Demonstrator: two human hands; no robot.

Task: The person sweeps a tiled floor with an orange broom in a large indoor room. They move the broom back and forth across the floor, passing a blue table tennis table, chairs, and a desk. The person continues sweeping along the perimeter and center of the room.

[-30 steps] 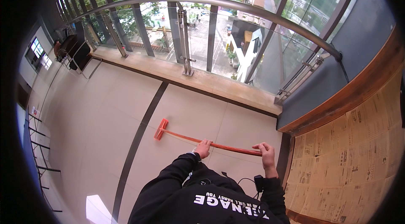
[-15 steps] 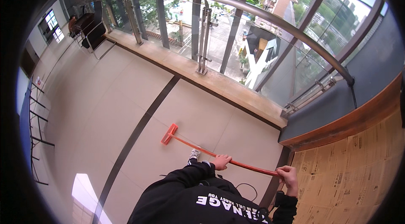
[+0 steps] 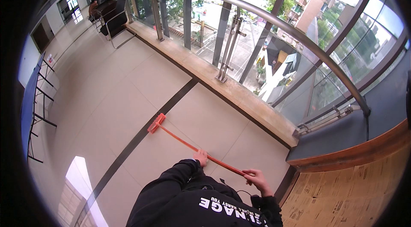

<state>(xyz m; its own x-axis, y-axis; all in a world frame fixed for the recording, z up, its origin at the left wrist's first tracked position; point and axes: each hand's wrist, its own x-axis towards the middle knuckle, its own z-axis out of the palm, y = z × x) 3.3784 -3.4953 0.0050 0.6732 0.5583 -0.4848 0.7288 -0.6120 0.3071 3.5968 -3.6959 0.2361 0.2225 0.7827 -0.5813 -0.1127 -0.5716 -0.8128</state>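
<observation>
I hold a red broom (image 3: 179, 140) with both hands, its long handle slanting across in front of me. My left hand (image 3: 200, 157) is wrapped round the middle of the handle. Nearer its upper end, my right hand (image 3: 256, 179) is closed on it. The rectangular broom head (image 3: 156, 123) rests on the pale tiled floor at the dark floor stripe, ahead and to the left. Its bristles cannot be made out clearly. Black sleeves cover both my arms.
A glass balustrade with a curved metal handrail (image 3: 274, 18) runs along the windows. Brown cardboard (image 3: 342, 197) covers the area at lower right. A black chair (image 3: 114, 23) stands far left, near a seated person. A blue table (image 3: 31, 103) lines the left side.
The broom has moved left, its head going from the tile to the dark stripe. Both hands have moved left with the handle, and my view has shifted.
</observation>
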